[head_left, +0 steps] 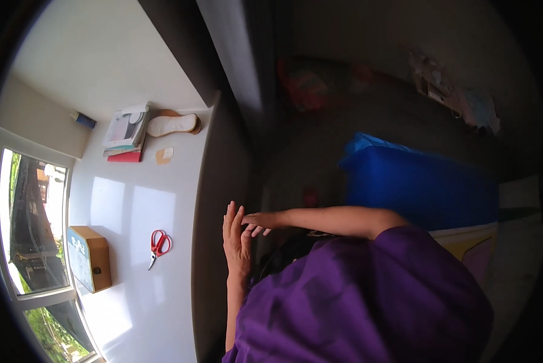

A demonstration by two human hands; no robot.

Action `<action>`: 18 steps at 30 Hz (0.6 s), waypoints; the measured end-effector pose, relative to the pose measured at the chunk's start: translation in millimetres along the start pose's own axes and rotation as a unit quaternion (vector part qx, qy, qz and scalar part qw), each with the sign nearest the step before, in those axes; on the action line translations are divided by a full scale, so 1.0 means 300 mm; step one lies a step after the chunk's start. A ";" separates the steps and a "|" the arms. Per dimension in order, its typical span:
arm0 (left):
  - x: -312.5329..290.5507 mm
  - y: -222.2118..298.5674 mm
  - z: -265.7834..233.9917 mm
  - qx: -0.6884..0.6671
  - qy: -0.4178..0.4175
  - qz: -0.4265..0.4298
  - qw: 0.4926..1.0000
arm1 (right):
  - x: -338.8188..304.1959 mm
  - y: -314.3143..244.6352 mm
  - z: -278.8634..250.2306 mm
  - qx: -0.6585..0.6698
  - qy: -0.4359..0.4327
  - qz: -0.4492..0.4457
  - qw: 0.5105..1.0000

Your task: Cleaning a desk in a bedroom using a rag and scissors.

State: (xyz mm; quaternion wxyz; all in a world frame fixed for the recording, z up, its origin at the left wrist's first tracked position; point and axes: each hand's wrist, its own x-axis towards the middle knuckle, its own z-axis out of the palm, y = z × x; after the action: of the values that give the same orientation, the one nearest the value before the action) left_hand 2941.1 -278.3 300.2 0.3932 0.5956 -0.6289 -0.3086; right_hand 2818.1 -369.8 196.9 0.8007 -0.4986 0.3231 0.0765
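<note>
My left hand (236, 239) is held up with its fingers stretched out, beside the white ledge. From the right, my right hand (260, 222) reaches across and meets it near the palm and thumb. The right fingers are slightly apart, and neither hand shows any object in it. Nearest to them on the ledge lies a pair of scissors (159, 245) with red handles and short blades. Farther left stands a small yellow-brown box (99, 259) with a pale front and a dark clasp. Purple cloth covers my upper arms and body.
At the far end of the white ledge (181, 290) are a stack of papers and booklets (126, 133), shoe insoles (172, 125) and a beige patch (164, 155). A window (39, 224) lines the left. A large blue bag-like bundle (416, 181) is on the dim right side.
</note>
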 end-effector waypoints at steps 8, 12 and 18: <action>0.232 -0.070 0.227 0.363 -0.077 0.157 0.915 | -0.284 -0.124 -0.199 0.391 0.050 -0.233 0.889; 0.265 -0.316 0.288 0.261 -0.216 -0.003 0.941 | -0.465 -0.047 -0.470 0.363 0.096 -0.315 0.872; 0.398 -0.324 0.482 0.121 -0.239 -0.147 0.952 | -0.792 0.265 -0.814 0.399 0.307 -0.317 0.804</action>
State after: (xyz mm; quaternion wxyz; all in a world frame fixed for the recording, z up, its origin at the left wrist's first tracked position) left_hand 2867.8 -418.0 159.6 0.1072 0.6331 -0.6428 -0.4179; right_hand 2489.9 -490.5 206.7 0.7678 -0.2077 0.3778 -0.4739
